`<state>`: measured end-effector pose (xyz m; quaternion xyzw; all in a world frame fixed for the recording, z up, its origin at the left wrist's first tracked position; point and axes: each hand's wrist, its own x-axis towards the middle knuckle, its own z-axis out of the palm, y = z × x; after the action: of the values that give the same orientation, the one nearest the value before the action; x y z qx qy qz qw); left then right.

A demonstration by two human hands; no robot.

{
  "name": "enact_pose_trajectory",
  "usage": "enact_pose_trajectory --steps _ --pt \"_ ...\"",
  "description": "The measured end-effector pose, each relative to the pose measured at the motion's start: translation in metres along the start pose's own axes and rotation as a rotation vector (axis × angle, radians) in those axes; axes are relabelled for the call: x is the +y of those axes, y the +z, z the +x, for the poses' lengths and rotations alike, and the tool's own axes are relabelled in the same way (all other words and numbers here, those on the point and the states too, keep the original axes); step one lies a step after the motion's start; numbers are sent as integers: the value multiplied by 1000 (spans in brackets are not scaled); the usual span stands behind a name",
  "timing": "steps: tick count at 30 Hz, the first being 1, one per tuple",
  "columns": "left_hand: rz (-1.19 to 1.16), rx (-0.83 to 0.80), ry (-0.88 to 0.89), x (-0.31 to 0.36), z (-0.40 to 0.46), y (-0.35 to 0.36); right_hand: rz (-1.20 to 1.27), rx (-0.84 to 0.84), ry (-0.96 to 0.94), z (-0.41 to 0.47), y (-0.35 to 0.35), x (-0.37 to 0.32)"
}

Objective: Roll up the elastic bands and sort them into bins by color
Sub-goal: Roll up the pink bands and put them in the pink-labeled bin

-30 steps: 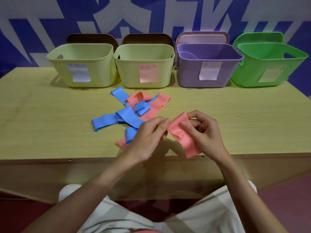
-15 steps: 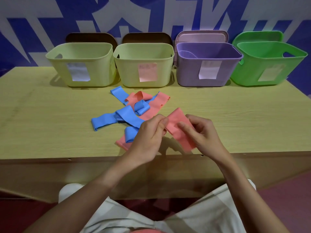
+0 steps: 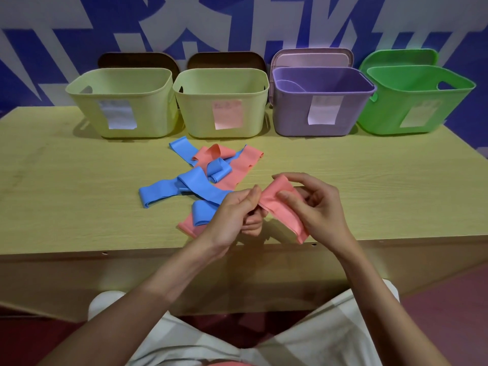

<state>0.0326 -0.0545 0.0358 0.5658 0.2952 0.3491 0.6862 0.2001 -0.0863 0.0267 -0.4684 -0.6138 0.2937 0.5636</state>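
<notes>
Both hands w/ fingers pinching pink band, left hand, right hand, bins behind

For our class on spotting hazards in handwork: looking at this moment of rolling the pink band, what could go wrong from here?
1. The pink band is pinched by the left hand and right hand over the table edge; a slip may drop it to the floor.
2. The blue bands lie tangled with pink ones; pulling one could drag others.
3. The bin labels look faint; missorting is possible.
</notes>
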Motion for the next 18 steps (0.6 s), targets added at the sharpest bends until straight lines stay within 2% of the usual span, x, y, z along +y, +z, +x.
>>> enact_pose_trajectory --steps 4,9,13,16,18 --pt "119 -7 -30 2 2 -2 -4 12 21 1 -2 2" --pt "505 106 165 -2 -1 -6 22 26 51 2 -3 3" --pt "720 70 275 1 -6 -5 21 1 56 3 -3 2" --pt "804 95 267 -1 -5 -5 28 -31 54 5 -3 0" --pt "774 117 226 -4 -3 -6 52 -56 77 6 -5 0"
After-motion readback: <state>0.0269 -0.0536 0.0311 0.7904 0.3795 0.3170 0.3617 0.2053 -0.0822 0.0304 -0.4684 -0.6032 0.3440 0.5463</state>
